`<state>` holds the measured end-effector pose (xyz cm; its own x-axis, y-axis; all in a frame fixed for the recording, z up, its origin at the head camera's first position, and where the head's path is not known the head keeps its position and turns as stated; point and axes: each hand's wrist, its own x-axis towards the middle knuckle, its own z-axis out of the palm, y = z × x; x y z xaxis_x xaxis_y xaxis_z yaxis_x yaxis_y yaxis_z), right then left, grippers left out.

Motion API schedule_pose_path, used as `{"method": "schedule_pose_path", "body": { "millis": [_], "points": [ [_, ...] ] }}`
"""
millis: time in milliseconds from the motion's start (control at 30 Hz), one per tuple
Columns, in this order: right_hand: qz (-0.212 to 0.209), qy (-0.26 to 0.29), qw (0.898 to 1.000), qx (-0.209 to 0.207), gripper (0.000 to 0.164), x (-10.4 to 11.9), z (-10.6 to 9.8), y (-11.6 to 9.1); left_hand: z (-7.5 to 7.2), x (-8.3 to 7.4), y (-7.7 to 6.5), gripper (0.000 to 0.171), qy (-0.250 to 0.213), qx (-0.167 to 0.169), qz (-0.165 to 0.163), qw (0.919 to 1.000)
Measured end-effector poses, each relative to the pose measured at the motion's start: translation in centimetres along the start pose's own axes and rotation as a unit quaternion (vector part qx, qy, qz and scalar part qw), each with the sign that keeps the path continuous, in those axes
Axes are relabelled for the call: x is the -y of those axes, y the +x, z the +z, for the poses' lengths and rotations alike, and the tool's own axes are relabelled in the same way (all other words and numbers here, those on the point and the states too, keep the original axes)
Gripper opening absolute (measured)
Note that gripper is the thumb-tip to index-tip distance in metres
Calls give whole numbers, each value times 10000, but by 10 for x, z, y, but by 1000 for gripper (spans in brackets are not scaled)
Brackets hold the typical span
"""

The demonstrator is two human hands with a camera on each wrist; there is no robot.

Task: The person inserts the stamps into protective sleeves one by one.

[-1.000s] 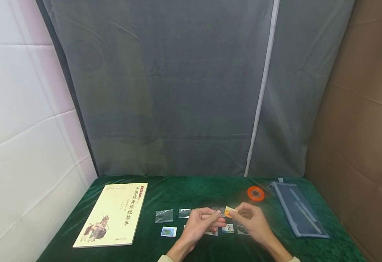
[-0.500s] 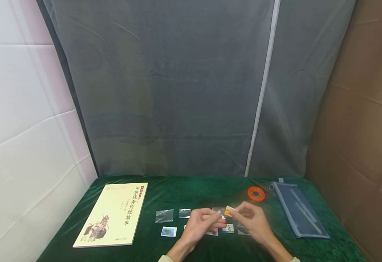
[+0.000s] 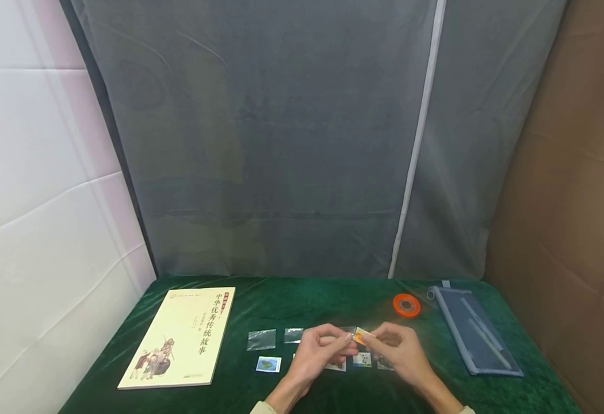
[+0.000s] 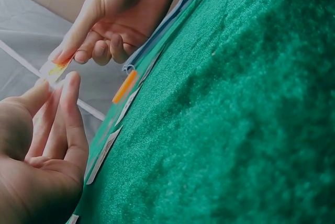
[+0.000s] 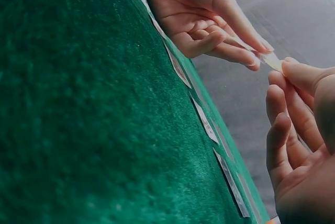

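My right hand (image 3: 402, 351) pinches a small yellow-orange stamp (image 3: 364, 337) between thumb and forefinger. Opposite it, my left hand (image 3: 316, 353) pinches a small clear plastic sleeve (image 5: 266, 57), mostly covered by the fingertips. Stamp and sleeve meet between the two hands, above the table; how far one is inside the other cannot be made out. Beneath the hands lie several stamps in a row, among them a blue-green one (image 3: 268, 364) and a white one with dark marks (image 3: 362, 359). Others are partly hidden by the hands.
Two clear sleeves, one at the left (image 3: 262, 340) and a smaller-looking one (image 3: 293, 335), lie behind the stamps. A cream book (image 3: 183, 339) is at left. An orange tape roll (image 3: 406, 305) and a blue mesh zip pouch (image 3: 475, 330) lie right on the green cloth (image 3: 240, 397).
The stamp has edged slightly left, closer to the left hand's fingertips. Both hands keep their pinch and hardly move otherwise. The head view has shifted a little.
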<state>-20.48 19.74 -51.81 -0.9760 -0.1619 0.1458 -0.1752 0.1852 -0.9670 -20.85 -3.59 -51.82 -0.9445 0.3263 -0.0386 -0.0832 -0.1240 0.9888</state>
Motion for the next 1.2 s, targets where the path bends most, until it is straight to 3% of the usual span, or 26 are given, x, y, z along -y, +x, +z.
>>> {"method": "schedule_pose_path", "body": {
  "millis": [400,667,1033,1200],
  "points": [
    [367,-29,9993,-72,18,1,4,1,-2,1,2,28,108,116,55,9999],
    [344,-34,9994,-18,18,-4,5,0,-1,2,1,26,282,63,116,9995],
    [407,473,9976,-316,24,-15,8,-1,-1,6,2,30,246,12,152,9996],
    [278,622,9974,-240,23,-17,7,-1,-2,8,2,29,238,48,125,9996]
  ]
}}
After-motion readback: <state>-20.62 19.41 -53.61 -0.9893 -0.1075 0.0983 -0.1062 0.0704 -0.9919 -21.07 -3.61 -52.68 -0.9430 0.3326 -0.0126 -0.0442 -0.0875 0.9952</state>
